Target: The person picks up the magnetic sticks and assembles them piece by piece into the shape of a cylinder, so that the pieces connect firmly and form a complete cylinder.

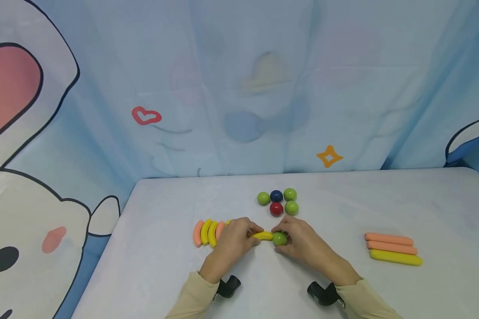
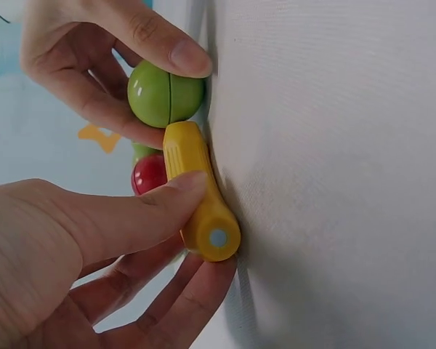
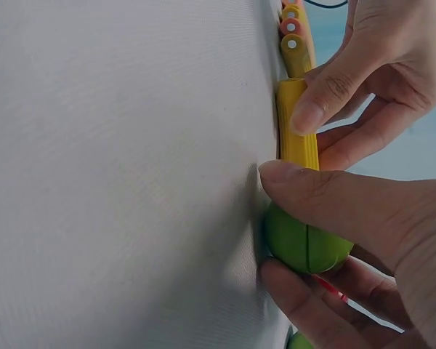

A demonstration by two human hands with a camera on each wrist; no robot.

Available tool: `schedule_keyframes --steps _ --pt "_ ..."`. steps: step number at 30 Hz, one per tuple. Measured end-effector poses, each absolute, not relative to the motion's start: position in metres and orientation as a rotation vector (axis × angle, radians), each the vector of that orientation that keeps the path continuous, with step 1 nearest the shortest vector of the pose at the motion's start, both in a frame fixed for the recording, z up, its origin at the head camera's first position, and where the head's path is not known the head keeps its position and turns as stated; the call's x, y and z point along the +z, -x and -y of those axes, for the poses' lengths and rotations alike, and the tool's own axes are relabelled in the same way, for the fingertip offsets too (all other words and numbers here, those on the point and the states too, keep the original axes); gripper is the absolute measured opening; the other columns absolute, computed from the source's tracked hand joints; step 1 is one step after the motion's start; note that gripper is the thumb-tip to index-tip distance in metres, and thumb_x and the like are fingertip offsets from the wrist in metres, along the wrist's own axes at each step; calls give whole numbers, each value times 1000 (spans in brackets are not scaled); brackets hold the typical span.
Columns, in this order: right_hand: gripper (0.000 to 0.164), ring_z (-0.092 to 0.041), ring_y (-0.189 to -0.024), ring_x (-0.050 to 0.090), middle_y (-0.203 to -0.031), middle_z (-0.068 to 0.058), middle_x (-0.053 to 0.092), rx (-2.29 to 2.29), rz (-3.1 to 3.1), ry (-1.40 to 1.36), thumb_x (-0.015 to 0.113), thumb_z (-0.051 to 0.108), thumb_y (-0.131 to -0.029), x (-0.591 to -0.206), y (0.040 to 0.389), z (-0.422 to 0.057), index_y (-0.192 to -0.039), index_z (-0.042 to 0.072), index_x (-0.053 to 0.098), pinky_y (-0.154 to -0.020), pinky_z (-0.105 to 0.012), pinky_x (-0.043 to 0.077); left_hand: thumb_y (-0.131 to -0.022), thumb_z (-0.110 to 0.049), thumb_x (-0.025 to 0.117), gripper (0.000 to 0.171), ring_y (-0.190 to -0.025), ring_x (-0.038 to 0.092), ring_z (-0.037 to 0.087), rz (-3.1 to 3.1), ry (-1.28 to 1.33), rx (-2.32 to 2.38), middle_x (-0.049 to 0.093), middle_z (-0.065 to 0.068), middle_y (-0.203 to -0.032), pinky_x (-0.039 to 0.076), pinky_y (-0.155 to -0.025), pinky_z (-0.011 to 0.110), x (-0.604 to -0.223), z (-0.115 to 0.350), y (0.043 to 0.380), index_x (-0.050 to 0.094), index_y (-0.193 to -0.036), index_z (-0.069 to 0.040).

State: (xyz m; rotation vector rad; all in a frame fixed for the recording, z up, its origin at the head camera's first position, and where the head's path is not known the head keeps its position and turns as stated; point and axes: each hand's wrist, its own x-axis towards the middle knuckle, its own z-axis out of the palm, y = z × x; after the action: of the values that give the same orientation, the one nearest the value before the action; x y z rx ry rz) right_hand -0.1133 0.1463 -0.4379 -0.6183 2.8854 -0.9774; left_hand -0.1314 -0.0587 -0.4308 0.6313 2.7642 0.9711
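My left hand (image 1: 234, 237) pinches a short yellow toy stick (image 2: 191, 193) between thumb and fingers. A pale round spot shows on the stick's near end in the left wrist view. My right hand (image 1: 305, 243) grips a green ball (image 1: 279, 239) with a seam around it. The stick's far end meets the ball in the left wrist view; my right thumb hides that spot in the right wrist view. Beside my left hand lies a row of curved yellow and orange sticks (image 1: 205, 232), partly covered by that hand.
Behind the hands sits a cluster of balls: several green, one dark blue (image 1: 276, 196) and one red (image 1: 276, 209). To the right, two straight orange sticks (image 1: 391, 247) lie alongside a yellow one (image 1: 396, 257). A patterned blue curtain (image 1: 231, 88) hangs behind the white table (image 1: 443, 208).
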Motion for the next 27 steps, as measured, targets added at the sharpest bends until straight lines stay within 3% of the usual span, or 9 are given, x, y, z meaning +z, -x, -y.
schedule_keyframes --steps 7,16,22,27 --pt "39 -9 -80 53 -92 3 62 -966 -2890 631 96 6 -73 -439 112 -146 -107 2 79 -73 -25 55 -88 -4 84 22 -84 67 9 -2760 -623 992 78 4 -105 54 -74 20 -433 60 129 81 -110 -5" --pt "19 -13 -88 61 -102 1 65 -940 -2959 614 86 14 -88 -444 113 -137 -104 7 78 -85 -39 59 -88 -6 84 22 -80 63 7 -2767 -569 983 76 1 -102 53 -73 20 -433 58 127 82 -110 -6" --pt "18 -14 -86 61 -97 2 67 -925 -2974 574 85 9 -85 -443 113 -134 -101 7 78 -80 -40 58 -91 -7 82 19 -80 64 7 -2750 -580 1015 76 3 -100 54 -74 19 -435 60 126 81 -110 -4" --pt "20 -14 -83 58 -93 3 66 -916 -2982 491 83 5 -82 -442 111 -140 -101 8 78 -78 -40 58 -100 -14 74 16 -75 57 5 -2747 -593 1058 74 1 -97 51 -67 18 -437 62 127 79 -111 -3"
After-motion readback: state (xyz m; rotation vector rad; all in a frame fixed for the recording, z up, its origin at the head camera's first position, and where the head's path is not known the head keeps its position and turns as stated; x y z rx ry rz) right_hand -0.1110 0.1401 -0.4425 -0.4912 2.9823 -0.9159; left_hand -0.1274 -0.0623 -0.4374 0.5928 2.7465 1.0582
